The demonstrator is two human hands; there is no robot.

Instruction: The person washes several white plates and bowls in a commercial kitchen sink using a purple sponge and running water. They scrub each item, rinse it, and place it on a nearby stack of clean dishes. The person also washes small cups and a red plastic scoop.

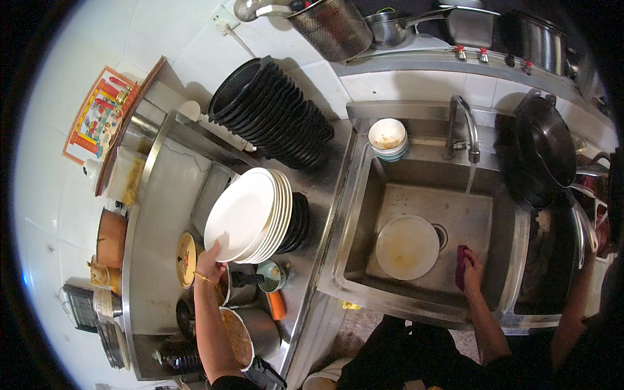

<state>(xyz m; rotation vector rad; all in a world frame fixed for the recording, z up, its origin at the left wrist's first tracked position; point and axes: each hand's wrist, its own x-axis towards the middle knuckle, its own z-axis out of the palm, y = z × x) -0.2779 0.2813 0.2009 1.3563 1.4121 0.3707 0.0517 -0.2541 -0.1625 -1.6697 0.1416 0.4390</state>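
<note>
At the left, my left hand [211,263] grips the near edge of a white plate [240,217], the top one of a stack of several white plates above the steel counter. My right hand [472,273] holds a purple scrubbing sponge [460,268] over the right part of the steel sink [360,243]. Another white plate [407,247] with yellowish residue lies on the sink floor beside the drain. Water runs from the curved faucet [472,131] into the sink. Stacked bowls [387,135] stand on the sink's back left corner, the top one soiled inside.
A tall stack of black containers [268,112] leans behind the plates. Pots of food [239,336], a light green cup [270,276] and an orange-handled item [276,305] stand nearer. Black pans [543,146] are piled right of the faucet. Another person's forearm [577,297] shows at far right.
</note>
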